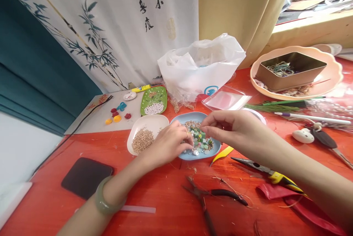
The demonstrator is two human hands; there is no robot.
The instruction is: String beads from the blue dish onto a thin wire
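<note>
We see our left hand (168, 144) and right hand (234, 129) over the round blue dish of mixed beads (190, 155), fingertips pinched on something tiny (too small to tell).

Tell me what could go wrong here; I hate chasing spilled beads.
Both hands, left hand and right hand, work over the blue bead dish; a nudge could tip it. The white dish of gold beads sits by the left wrist. The black pliers lie close under the forearms.
</note>
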